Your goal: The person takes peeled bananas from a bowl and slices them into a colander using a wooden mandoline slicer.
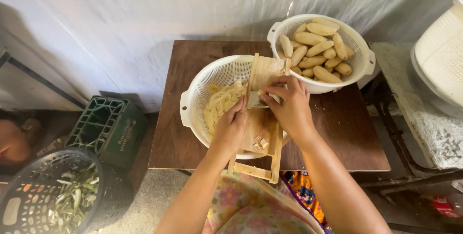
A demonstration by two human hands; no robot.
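Wooden slicer board [263,128] lies at frame centre, propped across the rim of a white colander [212,77] of pale shavings; its long axis runs from bottom centre up toward the wall, tilted slightly right. Left hand [230,130], grip clenched on the board's left rail. Right hand [289,106], grip closed on a small pale piece at the blade. A second colander of peeled bananas [316,48] sits upper right. Brown tabletop [347,128] against a whitish wall; green crate [108,128] and black basket [29,200] on the floor, lower left.
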